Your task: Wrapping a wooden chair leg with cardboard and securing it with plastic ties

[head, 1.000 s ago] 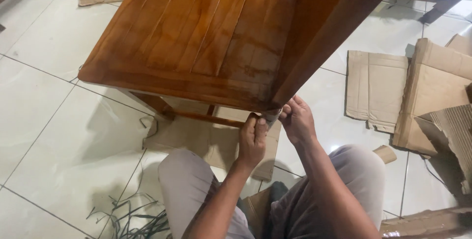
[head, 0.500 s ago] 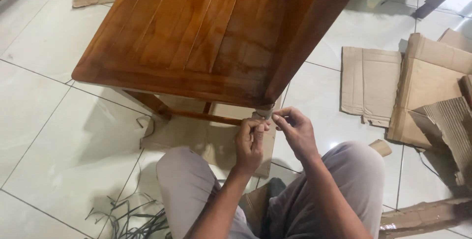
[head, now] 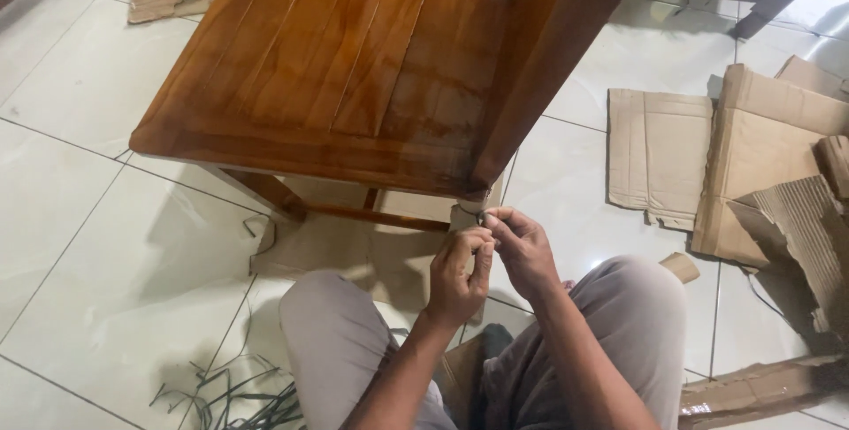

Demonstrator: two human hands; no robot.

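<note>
Several flattened cardboard sheets (head: 699, 156) lay scattered over the pale glossy floor tiles (head: 80, 218) to the right, some torn and showing their ribbed corrugation, and another brown sheet (head: 363, 257) sat under the wooden chair (head: 354, 67). A tangle of thin dark strips (head: 239, 390) lay on the tiles near the person's left knee. The chair's seat was made of lacquered reddish-brown slats with a shiny, streaked finish, and its near corner hung just above the hands and hid the top of the leg below it. The left hand (head: 458, 275) and the right hand (head: 522, 249) met just under that corner, fingertips touching. Between them was a small dark scrap (head: 480, 216), too tiny to make out clearly, close beside the chair corner. The fingers of both hands were pinched shut around that scrap. Grey trousers (head: 637, 315) covered the bent knees on either side of the forearms.
</note>
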